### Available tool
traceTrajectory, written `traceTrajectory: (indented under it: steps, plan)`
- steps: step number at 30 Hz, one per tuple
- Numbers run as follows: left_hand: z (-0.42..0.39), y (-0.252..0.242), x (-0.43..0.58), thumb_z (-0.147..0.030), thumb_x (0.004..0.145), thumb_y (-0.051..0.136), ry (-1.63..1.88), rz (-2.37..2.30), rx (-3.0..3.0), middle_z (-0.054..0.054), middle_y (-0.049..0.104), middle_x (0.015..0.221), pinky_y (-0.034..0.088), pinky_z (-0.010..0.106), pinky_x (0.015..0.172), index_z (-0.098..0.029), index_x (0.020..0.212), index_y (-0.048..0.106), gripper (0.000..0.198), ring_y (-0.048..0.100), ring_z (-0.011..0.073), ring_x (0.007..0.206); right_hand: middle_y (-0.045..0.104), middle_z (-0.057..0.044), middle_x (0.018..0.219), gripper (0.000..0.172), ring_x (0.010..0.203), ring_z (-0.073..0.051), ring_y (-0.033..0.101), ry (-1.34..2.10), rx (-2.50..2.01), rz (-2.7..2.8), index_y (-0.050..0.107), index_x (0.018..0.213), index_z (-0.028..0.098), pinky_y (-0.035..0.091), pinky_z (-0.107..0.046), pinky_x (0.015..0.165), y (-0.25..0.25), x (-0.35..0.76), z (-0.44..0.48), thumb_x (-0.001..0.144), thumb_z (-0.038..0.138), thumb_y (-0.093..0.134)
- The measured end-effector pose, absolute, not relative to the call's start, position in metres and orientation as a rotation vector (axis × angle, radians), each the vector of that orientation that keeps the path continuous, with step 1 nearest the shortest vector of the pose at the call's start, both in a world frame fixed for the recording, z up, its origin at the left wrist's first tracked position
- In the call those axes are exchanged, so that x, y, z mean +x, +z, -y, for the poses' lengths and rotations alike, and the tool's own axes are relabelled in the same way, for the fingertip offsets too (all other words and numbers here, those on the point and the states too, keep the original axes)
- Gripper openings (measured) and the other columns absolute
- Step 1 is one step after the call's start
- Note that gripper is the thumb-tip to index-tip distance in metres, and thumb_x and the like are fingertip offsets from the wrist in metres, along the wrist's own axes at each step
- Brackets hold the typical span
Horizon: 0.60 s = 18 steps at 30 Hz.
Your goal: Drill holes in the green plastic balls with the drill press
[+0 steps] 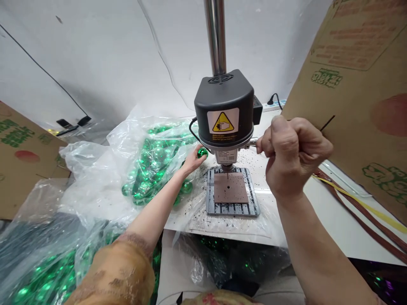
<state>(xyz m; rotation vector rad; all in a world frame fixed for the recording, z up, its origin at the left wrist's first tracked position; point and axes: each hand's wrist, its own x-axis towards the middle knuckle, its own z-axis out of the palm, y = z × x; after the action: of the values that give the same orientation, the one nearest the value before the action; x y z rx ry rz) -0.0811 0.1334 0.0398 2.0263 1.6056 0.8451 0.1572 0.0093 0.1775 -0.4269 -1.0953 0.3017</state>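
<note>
My left hand [194, 159] is closed around a shiny green ball [202, 153], just left of the drill press [224, 106]. Beyond that forearm lies a clear plastic bag of similar green balls [152, 161]. My right hand [291, 152] is a fist at the right side of the drill press, wrapped round its feed handle [253, 142], most of which the fingers hide. Under the chuck, the thin drill bit [227, 175] points down at a brown square board [230, 195] with a dark hole. The board rests on the slotted metal base [233, 209], strewn with dark shavings.
Cardboard boxes stand at the right [356, 106] and left [19, 165]. More green balls in plastic [44, 271] fill the lower left. Brown and yellow straps [359, 203] lie along the table's right side. A power strip [275, 104] sits by the wall.
</note>
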Motion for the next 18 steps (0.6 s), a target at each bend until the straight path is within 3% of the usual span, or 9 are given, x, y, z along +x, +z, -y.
traceTrajectory:
  steps: [3,7,12,18]
  plan:
    - [-0.101,0.049,-0.077,-0.037,0.089,0.057,1.004,-1.302,1.583,0.007,0.067,0.112,0.056,0.033,0.080,-0.021,0.120,0.061,0.035,0.064,0.0192,0.094,0.029,0.006,0.049,0.047,0.043,-0.006,0.035,0.300,-0.414,1.104,0.032,0.055,0.020,0.026,-0.029,0.045,0.177,0.157,-0.009,0.090,0.023,0.062]
    - [-0.056,0.055,-0.067,-0.040,0.082,0.072,1.067,-1.082,1.135,0.007,0.067,0.110,0.058,0.034,0.082,-0.021,0.119,0.058,0.043,0.066,0.0174,0.091,0.030,0.006,0.049,0.046,0.044,-0.006,0.035,0.300,-0.412,1.096,0.033,0.055,0.020,0.026,-0.029,0.046,0.177,0.157,-0.008,0.090,0.023,0.062]
    - [-0.021,0.046,-0.047,-0.044,0.082,0.075,1.130,-1.070,1.170,0.005,0.070,0.108,0.056,0.033,0.086,-0.022,0.123,0.057,0.050,0.067,0.0180,0.095,0.033,0.006,0.049,0.044,0.045,-0.006,0.036,0.325,-0.428,1.091,0.037,0.055,0.020,0.027,-0.030,0.048,0.178,0.157,-0.005,0.091,0.023,0.061]
    - [-0.010,0.025,-0.029,-0.049,0.090,0.066,1.148,-1.044,1.386,0.006,0.069,0.122,0.047,0.035,0.104,-0.024,0.128,0.056,0.047,0.064,0.0203,0.114,0.032,0.007,0.050,0.044,0.045,-0.004,0.036,0.313,-0.414,1.109,0.036,0.054,0.020,0.030,-0.027,0.047,0.178,0.157,-0.006,0.091,0.024,0.060]
